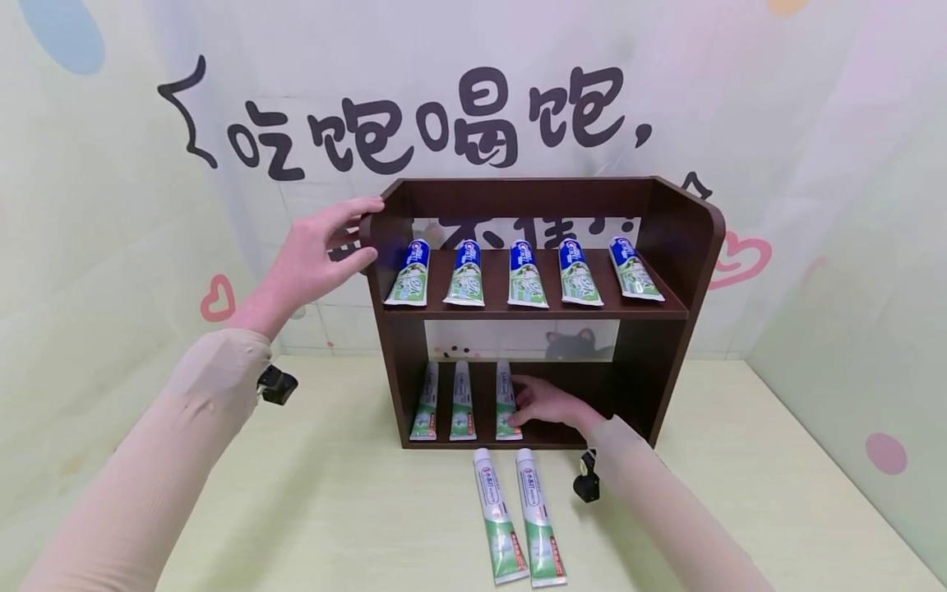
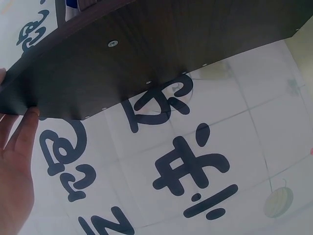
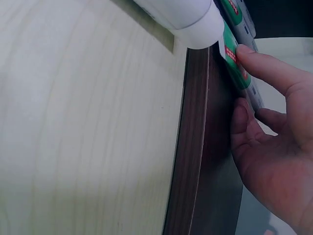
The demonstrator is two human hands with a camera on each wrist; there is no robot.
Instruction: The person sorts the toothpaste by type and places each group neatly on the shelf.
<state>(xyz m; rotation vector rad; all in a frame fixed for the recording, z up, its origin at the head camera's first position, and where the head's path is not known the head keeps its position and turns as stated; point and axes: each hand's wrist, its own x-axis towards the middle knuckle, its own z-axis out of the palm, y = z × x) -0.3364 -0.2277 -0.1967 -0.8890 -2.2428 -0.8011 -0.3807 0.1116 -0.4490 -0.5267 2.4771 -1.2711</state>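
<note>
A dark brown two-tier shelf (image 1: 540,315) stands on the table. My left hand (image 1: 314,255) holds the upper edge of its left side panel; in the left wrist view, fingers (image 2: 30,128) touch that panel. On the lower tier, my right hand (image 1: 551,404) holds a white-and-green toothpaste tube (image 1: 505,403), thumb on its green part (image 3: 237,61). Left of it stand two similar tubes, one in the middle (image 1: 462,403) and one beside the wall (image 1: 425,403). Two more, a left tube (image 1: 497,518) and a right tube (image 1: 541,518), lie before the shelf.
Several blue, white and green toothpaste tubes (image 1: 526,275) lean in a row on the upper tier. The pale wood-grain table (image 1: 333,493) extends around the shelf. Behind hangs a printed wall cloth (image 1: 444,49) with large dark characters.
</note>
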